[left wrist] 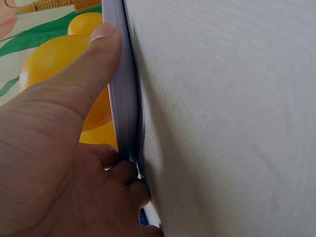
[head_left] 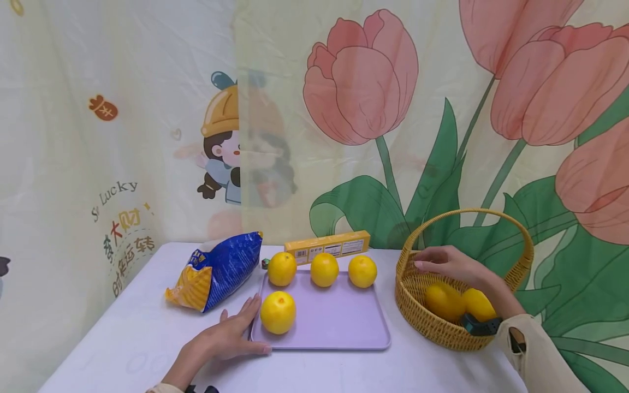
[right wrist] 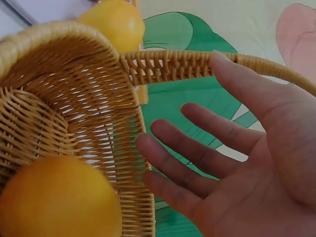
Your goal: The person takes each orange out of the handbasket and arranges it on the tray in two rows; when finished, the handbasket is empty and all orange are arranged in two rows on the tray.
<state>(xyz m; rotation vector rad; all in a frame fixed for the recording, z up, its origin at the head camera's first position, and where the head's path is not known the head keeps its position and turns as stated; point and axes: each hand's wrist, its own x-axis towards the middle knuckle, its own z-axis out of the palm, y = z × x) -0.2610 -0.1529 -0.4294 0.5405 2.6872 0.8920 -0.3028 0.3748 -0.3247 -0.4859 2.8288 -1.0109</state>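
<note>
My left hand point(head_left: 227, 335) grips the front left corner of a pale purple tray point(head_left: 339, 322), with the thumb at the front rim and the fingers along the left side. Close by that hand, one orange point(head_left: 278, 312) sits in the tray's front left. Three more line its back edge: a left one point(head_left: 282, 268), a middle one point(head_left: 324, 269) and a right one point(head_left: 362, 271). Fingers spread and holding nothing, my right hand point(head_left: 454, 263) hovers over a wicker basket point(head_left: 417, 314). Inside the basket lie yellow-orange fruits point(head_left: 444, 300), partly hidden by the right forearm.
Left of the tray lies a blue and orange snack bag point(head_left: 228, 273). A long yellow box point(head_left: 326, 246) stands behind the back row of oranges. The basket's tall handle point(head_left: 472, 211) arches over its opening. A printed curtain point(head_left: 275, 136) hangs at the table's far edge.
</note>
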